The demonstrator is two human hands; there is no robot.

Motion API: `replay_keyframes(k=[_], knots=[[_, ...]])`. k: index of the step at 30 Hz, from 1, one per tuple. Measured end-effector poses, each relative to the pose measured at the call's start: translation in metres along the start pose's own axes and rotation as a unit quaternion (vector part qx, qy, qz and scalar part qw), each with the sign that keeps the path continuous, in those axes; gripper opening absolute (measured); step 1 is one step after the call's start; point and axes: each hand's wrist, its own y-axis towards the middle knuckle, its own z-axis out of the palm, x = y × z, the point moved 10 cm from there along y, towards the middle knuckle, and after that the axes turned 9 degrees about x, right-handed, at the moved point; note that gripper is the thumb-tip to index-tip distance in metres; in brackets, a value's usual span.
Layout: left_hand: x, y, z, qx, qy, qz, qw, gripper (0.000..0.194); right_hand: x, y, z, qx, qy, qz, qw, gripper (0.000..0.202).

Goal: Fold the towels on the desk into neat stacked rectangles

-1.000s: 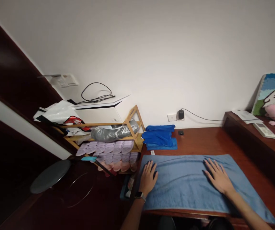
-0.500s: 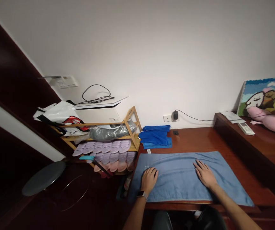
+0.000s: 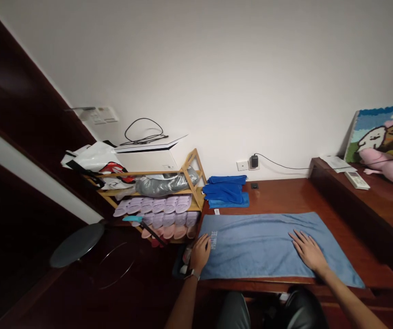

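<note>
A light-blue towel [image 3: 251, 244] lies spread over the desk, with soft wrinkles and pale lettering near its left side. At the towel's left edge rests my left hand [image 3: 200, 252], palm down, its fingers loosely bent and slightly apart, a watch on the wrist. My right hand [image 3: 308, 251] lies flat on the right part of the cloth with fingers spread. Neither hand grips anything that I can see. Behind the towel, folded darker-blue cloths [image 3: 226, 191] are piled near the wall.
Brown desk wood [image 3: 281, 196] shows behind the towel. A raised ledge at right carries a remote control [image 3: 357, 179], a pink plush toy [image 3: 388, 168] and a picture [image 3: 381, 130]. On the left stand a wooden rack [image 3: 198, 201] with slippers and a round stool [image 3: 77, 245].
My left hand has slid left to the towel's edge, uncovering the lettering. My right hand has moved slightly right across the cloth. The camera view has shifted a little.
</note>
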Motion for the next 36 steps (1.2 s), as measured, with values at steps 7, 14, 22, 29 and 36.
replay_keyframes(k=[7,14,22,29,36], knots=[[0.001,-0.041,-0.014,0.049,0.015,0.044,0.998,0.040,-0.047,-0.026,0.004,0.004,-0.001,0.019,1.000,0.069],[-0.001,-0.055,-0.011,0.074,0.037,0.022,0.996,0.040,-0.066,-0.035,0.015,0.016,-0.033,0.050,0.998,0.067],[0.004,-0.015,-0.015,0.038,0.055,0.005,0.998,0.038,-0.059,-0.032,0.005,-0.004,-0.024,0.044,0.999,0.064],[0.005,0.009,0.008,0.060,0.052,0.050,0.996,0.042,-0.058,-0.033,0.003,-0.018,-0.017,0.041,0.999,0.065],[0.009,0.016,0.002,0.049,0.052,0.044,0.996,0.037,-0.065,-0.033,-0.002,-0.034,-0.010,0.044,0.998,0.064]])
